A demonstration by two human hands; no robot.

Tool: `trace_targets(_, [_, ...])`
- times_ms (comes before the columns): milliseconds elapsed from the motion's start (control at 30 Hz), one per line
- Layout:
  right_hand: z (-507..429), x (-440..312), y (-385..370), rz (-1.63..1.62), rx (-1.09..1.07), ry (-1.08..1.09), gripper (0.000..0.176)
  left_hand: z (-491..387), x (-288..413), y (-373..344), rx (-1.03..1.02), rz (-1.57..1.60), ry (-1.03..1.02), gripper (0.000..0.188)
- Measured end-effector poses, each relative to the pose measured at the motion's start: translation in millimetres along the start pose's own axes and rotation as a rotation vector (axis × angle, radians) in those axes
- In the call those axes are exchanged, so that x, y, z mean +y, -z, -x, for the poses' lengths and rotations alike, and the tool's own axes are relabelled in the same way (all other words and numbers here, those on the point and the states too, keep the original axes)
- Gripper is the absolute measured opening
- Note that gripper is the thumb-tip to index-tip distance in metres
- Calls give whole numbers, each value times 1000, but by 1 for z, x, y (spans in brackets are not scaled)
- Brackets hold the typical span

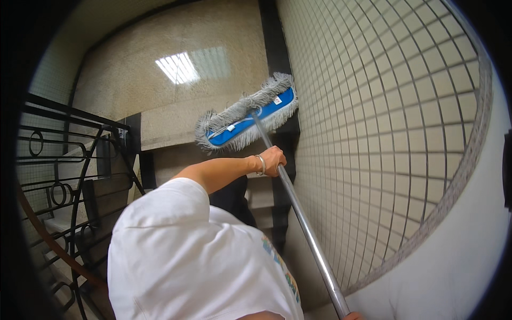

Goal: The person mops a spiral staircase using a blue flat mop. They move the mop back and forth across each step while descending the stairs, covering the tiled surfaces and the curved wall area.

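My left hand (pixel 274 161), with a silver bangle at the wrist, is wrapped around the metal handle (pixel 306 224) of a dust mop. At the bottom edge, a sliver of my right hand (pixel 353 316) shows against the same handle, most of it cut off by the frame. The mop head (pixel 250 114) has a blue backing and a grey yarn fringe. It lies slantwise over the front edge of the stair landing (pixel 168 124), its right end close to the tiled wall.
Beige tiled wall (pixel 360 120) rises along the right side. Steps (pixel 262 194) lie below the landing, beside my legs. At left stands a black metal railing (pixel 80 160) with a brown handrail (pixel 60 248). Dark border strip (pixel 276 40) edges the landing floor.
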State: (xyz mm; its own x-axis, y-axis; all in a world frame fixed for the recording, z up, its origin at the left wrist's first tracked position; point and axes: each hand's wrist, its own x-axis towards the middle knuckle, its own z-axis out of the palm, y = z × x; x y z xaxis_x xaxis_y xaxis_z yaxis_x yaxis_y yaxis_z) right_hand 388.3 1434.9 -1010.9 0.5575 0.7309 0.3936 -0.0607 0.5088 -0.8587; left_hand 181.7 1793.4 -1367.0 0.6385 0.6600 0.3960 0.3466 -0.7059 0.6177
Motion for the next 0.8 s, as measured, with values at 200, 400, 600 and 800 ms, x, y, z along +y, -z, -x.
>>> trace_targets(200, [20,-11,2,-38,-45,30,35,57,80,-31,-92,116,55,14])
trace_targets(400, [26,-9,-14,-78,-147,-1,35,91,97,-73,-392,199,240,12])
trace_targets(600, [24,-5,-24,-42,-184,-75,37,154,84,-69,-383,228,521,21])
trace_targets(800, [23,70,-38,71,103,-128,37,229,37,-44,-218,122,713,13])
